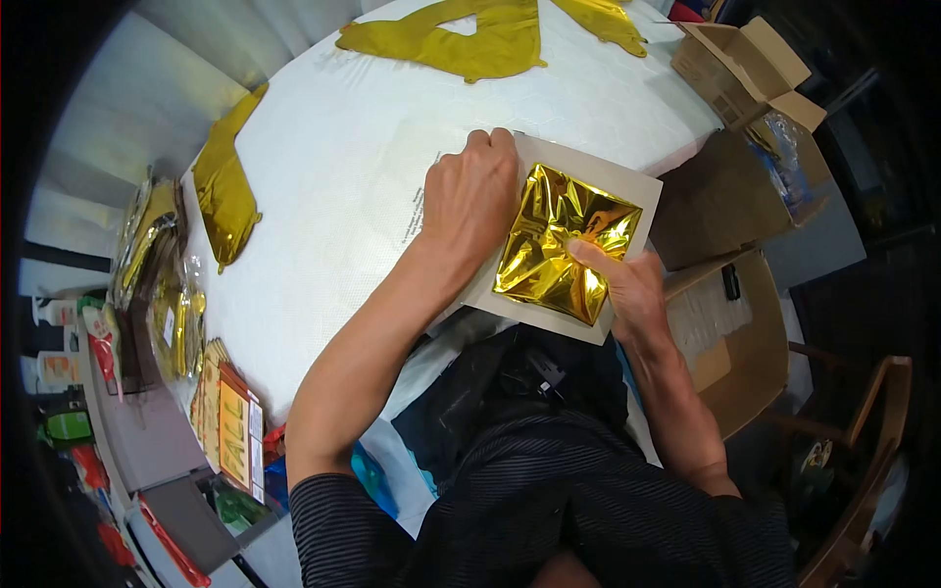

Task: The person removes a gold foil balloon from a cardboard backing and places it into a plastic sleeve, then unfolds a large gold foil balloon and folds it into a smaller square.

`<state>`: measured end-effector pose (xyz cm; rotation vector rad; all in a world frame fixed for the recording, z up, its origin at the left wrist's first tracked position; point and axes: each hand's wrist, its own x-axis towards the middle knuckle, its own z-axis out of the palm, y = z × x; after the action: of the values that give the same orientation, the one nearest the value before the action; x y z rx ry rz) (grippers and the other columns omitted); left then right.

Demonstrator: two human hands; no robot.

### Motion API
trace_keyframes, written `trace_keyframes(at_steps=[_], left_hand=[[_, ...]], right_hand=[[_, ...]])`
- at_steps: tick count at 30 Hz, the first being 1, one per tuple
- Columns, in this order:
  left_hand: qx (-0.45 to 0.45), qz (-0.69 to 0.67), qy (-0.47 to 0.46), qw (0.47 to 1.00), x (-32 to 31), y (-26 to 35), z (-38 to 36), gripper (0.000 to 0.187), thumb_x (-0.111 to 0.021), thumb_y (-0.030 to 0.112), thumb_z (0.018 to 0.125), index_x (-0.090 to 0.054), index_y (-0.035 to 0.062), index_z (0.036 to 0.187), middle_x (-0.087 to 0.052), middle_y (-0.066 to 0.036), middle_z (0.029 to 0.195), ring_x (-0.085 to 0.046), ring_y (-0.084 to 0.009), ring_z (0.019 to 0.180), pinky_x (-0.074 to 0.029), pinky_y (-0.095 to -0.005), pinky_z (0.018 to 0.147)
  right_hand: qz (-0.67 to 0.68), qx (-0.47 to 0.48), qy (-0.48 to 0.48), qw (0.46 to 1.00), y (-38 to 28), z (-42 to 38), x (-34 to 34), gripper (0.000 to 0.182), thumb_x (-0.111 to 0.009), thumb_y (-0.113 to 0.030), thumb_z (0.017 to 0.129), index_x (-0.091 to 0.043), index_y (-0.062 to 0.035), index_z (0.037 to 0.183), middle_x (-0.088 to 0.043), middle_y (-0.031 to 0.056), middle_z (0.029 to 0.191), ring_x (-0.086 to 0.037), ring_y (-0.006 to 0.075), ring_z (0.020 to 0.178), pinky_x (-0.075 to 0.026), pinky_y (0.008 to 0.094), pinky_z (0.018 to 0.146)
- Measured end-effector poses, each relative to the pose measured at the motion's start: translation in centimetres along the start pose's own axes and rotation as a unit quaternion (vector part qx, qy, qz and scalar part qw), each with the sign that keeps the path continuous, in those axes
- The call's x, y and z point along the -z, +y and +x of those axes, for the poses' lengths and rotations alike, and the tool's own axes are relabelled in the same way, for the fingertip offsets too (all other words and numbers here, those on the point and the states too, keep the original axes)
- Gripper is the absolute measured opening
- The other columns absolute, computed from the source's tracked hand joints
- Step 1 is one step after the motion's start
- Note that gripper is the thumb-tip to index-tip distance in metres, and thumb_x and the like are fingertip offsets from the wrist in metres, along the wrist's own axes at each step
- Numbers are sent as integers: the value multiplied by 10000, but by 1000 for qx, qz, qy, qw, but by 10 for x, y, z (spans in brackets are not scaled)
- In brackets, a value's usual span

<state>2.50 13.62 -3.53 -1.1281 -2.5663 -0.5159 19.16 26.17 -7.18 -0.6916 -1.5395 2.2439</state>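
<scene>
A folded gold foil balloon lies flat against a pale square card in front of my body. My right hand grips the card's right edge, its thumb pressed on the crinkled foil. Closed in a fist, my left hand is at the card's left edge, on a clear plastic bag with small dark print. The bag spreads to the left of that hand over the white table, and its outline is hard to make out. My left fingertips are hidden.
Flat gold foil balloons lie on the white table, including an A-shaped one at the back and another one at left. Packaged balloons and a "FALL" pack are at left. Open cardboard boxes and a wooden chair stand at right.
</scene>
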Motion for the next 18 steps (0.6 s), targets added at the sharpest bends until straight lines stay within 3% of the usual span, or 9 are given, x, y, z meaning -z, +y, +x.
trace_keyframes(at_steps=[1, 3, 7, 13, 15, 18], left_hand=[[-3, -1, -1, 1000, 2, 2, 0, 144, -663, 109, 877, -583, -11, 887, -677, -228, 886, -681, -432, 702, -550, -521, 625], [-44, -2, 28, 999, 6, 6, -2, 73, -622, 37, 857, -585, -3, 905, -664, -205, 860, -699, -392, 655, -560, -466, 563], [-57, -34, 39, 997, 7, 8, -18, 103, -641, 51, 851, -576, 10, 920, -651, -191, 840, -693, -384, 675, -549, -464, 574], [-24, -54, -22, 998, 27, 4, -47, 168, -665, 43, 829, -568, -14, 955, -646, -195, 847, -685, -391, 719, -550, -465, 610], [10, -46, -55, 997, 36, 9, -51, 238, -652, 24, 862, -625, 3, 1097, -702, -224, 993, -703, -404, 823, -559, -486, 707], [-6, -21, -53, 998, 38, 20, -56, 269, -656, 3, 837, -606, -1, 1101, -678, -208, 944, -692, -403, 807, -557, -478, 685]], right_hand=[[1, 0, 3, 1000, 0, 1, 2, 264, -798, -52, 875, -720, 59, 1101, -748, 105, 1010, -702, 148, 851, -572, 307, 761], [-20, -34, -20, 999, 0, 3, 8, 385, -790, -60, 897, -657, 47, 1243, -724, 96, 1111, -689, 155, 961, -554, 316, 874], [-24, -23, -5, 999, 0, 3, 10, 397, -806, -83, 888, -659, 47, 1233, -722, 95, 1109, -685, 152, 953, -550, 317, 872], [-40, 5, -8, 999, -1, 5, 10, 379, -809, -100, 887, -671, 47, 1209, -724, 90, 1083, -681, 141, 925, -547, 309, 852], [-56, -14, -14, 998, 0, 5, 9, 348, -803, -103, 893, -685, 49, 1183, -730, 87, 1066, -684, 141, 906, -553, 302, 820], [-57, 0, -4, 998, 2, 3, 4, 329, -801, -106, 896, -695, 50, 1165, -735, 87, 1062, -689, 140, 895, -561, 299, 800]])
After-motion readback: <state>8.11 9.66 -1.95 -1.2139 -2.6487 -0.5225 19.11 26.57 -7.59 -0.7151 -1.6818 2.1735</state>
